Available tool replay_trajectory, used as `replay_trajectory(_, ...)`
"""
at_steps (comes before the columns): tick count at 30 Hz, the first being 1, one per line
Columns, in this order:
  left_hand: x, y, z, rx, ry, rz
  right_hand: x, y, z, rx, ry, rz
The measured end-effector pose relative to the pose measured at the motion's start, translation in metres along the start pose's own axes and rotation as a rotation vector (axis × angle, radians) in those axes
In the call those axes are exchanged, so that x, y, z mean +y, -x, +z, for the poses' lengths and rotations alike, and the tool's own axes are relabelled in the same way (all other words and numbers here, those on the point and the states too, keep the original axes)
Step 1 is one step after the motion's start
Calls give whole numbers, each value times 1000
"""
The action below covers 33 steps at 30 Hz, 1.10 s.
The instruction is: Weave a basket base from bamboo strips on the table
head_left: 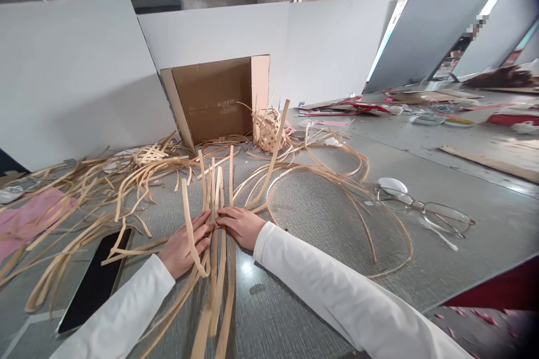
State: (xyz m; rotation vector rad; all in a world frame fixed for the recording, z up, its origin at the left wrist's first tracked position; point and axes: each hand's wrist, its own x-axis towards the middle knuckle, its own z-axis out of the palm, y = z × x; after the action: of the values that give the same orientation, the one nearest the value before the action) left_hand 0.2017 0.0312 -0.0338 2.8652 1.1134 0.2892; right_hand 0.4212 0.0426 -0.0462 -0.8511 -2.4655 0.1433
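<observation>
Several flat, pale wooden weaving strips (218, 269) run lengthwise across the grey tabletop, their far ends rising past my hands. My left hand (183, 245) grips them from the left side, fingers closed against the strips, and one bent strip (188, 219) loops up over its back. From the other side, my right hand (241, 224) presses its closed fingertips on the same strips, close to the left fingertips. The crossing under my fingers is hidden. A longer strip (275, 154) slants upward beyond my right hand.
A dark phone (93, 280) lies left under loose strips. Glasses (421, 206) and a white oval object (392, 185) rest at the right. Coiled strips (337, 171) spread beyond my right hand. Behind stand a cardboard box (214, 101), a woven ball (268, 130) and white panels (328, 50).
</observation>
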Motion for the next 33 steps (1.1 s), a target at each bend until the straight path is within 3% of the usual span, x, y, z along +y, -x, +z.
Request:
replay_trajectory(6,12,-4,-3,9,-69,-104,2,-3,-1,74,-90,-29)
replay_trajectory(9,14,-4,-4,17,-80,-90,1,-3,-8,101,-24,41)
replay_trajectory(13,14,-5,-5,-11,-70,-55,2,0,-19,-22,141,161)
replay_trajectory(18,14,-9,-6,-28,-124,-32,4,1,-20,-154,169,197)
replay_trajectory(26,11,-12,-2,-3,-228,17,14,1,-13,-175,113,188)
replay_trajectory(33,7,-15,-1,-80,-177,37,12,3,-17,-210,111,193)
